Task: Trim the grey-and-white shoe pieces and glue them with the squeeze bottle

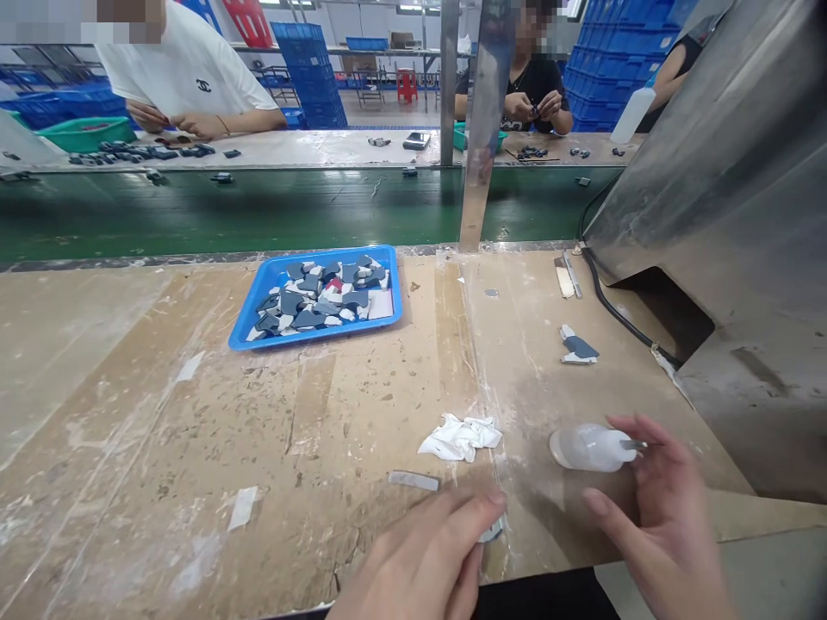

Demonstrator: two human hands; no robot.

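My left hand (430,551) rests low at the table's front edge, fingers together and bent over a small grey part (492,529); most of that part is hidden beneath them. To the right, my right hand (668,517) has thumb and fingers spread beside a translucent squeeze bottle (591,448). The bottle lies on its side with its thin nozzle pointing at the fingers; whether they touch it is hard to see. A crumpled white cloth (460,437) and a flat grey strip (413,480) lie just beyond my left hand.
A blue tray (316,341) holds several grey-and-white parts. Another such part (580,346) lies at right, near a thin metal tool (572,274) and a black cable (611,306). Metal housing (743,215) bounds the right side. Beyond the green conveyor (258,211), people handle small parts.
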